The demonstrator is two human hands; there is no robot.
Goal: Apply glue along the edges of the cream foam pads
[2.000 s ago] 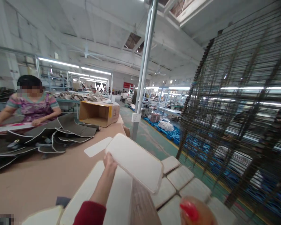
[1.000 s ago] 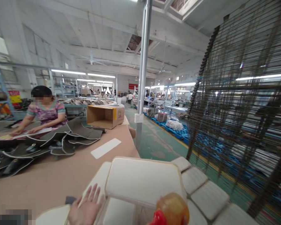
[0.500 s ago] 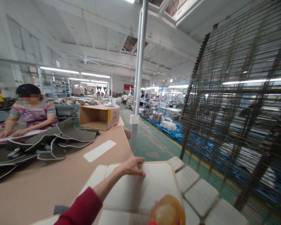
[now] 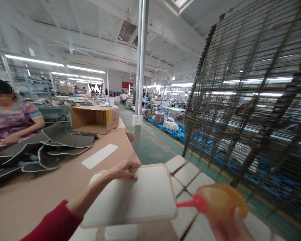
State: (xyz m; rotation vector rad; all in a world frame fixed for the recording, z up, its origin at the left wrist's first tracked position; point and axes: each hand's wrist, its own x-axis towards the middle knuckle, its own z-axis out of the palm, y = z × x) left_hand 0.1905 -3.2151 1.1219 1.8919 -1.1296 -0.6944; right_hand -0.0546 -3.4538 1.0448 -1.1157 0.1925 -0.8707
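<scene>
A white rounded rectangular panel is gripped at its far edge by my left hand, thumb on its top face. In my right hand lies a yellowish squeeze bottle with a red nozzle, held sideways. The nozzle tip points left and is close to the panel's right edge; whether it touches cannot be made out. Under and beside the panel are more pale rounded pieces in rows. A white strip lies on the brown tabletop.
Dark grey pieces with white edges are piled at left, near a seated person. An open cardboard box stands at the table's far end, beside a metal post. A wire rack rises at right.
The panel is now lifted and tilted in my left hand. My right hand has brought the bottle rightward and up, turning its nozzle toward the panel's edge. The view has shifted right.
</scene>
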